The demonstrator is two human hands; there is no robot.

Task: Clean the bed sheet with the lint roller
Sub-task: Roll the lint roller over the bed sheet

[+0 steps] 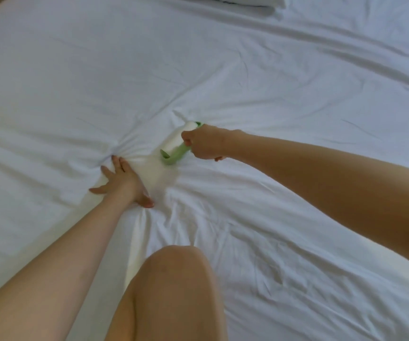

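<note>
On the bed sheet, the lint roller lies between both hands.

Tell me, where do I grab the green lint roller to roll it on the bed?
Take the green handle of the lint roller, from the right, as the right hand does now. The white sticky roll lies on the bed sheet and must turn freely, so keep fingers off it.

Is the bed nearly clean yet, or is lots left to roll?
Done: cannot tell; the white bed sheet shows no lint or rolled patches. In hand: the right hand grips the green-handled white lint roller on the sheet's middle, while the left hand presses the fabric down. Left: probably the wide, creased stretches around it.
</note>
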